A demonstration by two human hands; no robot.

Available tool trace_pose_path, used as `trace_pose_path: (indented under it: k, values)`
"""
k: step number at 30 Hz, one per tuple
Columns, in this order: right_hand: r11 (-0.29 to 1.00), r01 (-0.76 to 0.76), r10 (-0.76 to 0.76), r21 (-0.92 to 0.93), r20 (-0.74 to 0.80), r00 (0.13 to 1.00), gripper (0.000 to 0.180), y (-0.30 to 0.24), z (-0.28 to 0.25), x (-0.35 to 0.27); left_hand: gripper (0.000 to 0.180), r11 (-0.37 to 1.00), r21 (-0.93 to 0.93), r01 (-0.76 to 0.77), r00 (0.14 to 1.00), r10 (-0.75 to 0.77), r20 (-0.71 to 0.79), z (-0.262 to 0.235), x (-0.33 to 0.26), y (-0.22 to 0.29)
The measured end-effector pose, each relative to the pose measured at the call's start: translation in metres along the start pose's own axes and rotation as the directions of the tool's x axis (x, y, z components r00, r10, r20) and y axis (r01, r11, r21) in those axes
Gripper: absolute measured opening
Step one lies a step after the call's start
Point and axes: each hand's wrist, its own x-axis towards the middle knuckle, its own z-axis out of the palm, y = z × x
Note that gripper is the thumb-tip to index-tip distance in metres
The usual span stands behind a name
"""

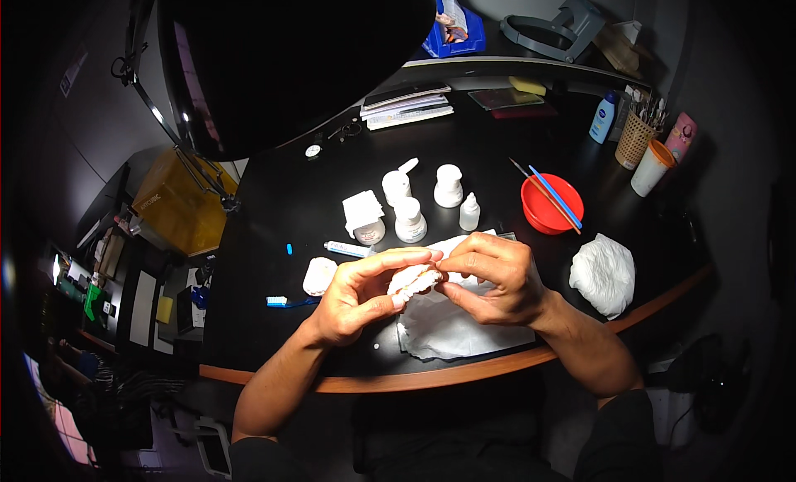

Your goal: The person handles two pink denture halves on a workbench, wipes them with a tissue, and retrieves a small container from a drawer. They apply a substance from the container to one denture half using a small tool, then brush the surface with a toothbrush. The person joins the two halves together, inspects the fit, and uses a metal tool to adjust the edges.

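Observation:
Over the near middle of the desk, both my hands meet at an off-white, bumpy, curved piece that looks like a plaster dental cast (412,281). My left hand (352,295) is closed around its left side, thumb below and fingers above. At its right edge, the fingertips of my right hand (496,279) pinch against it; whether they hold anything small as well is hidden. Beneath lies a sheet of white paper towel (448,324). A second off-white block (319,276) sits left of my left hand, beside a blue toothbrush (286,301) and a white tube (348,249).
Beyond my hands stand several white bottles, among them a jar (410,220) and a dropper bottle (469,213). Two brushes rest across a red bowl (539,218). Crumpled white tissue (603,275) lies at the right. A large black lamp head (290,59) hangs over the desk's far left.

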Motion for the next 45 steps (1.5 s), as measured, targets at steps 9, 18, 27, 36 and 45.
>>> trace_pose_path:
  k: [9, 18, 27, 36, 45]
  values:
    - [0.999, 0.016, -0.014, 0.046, -0.049, 0.999, 0.024, -0.006, -0.002, 0.003, 0.055, 0.983, 0.176, -0.054, 0.998, 0.060, -0.027, 0.007, 0.001, 0.000]
    - [0.993, 0.111, -0.108, 0.039, -0.065, 0.992, 0.023, -0.004, 0.000, 0.002, 0.049, 0.970, 0.222, 0.100, 0.990, -0.075, -0.119, 0.018, -0.001, 0.004]
    - [0.991, -0.035, 0.043, 0.128, -0.060, 0.997, 0.012, -0.009, -0.001, 0.002, 0.039, 0.978, 0.065, 0.199, 0.974, -0.189, -0.127, 0.020, 0.003, 0.008]
    - [0.882, -0.376, 0.387, 0.284, 0.018, 0.922, 0.004, -0.011, 0.010, -0.006, 0.044, 0.934, -0.129, 0.332, 0.914, -0.353, -0.201, 0.023, 0.003, 0.001]
    - [0.510, -0.614, 0.617, 0.602, 0.241, 0.749, 0.007, -0.015, 0.011, -0.007, 0.060, 0.916, -0.104, 0.387, 0.889, -0.400, -0.223, 0.024, 0.003, 0.003]
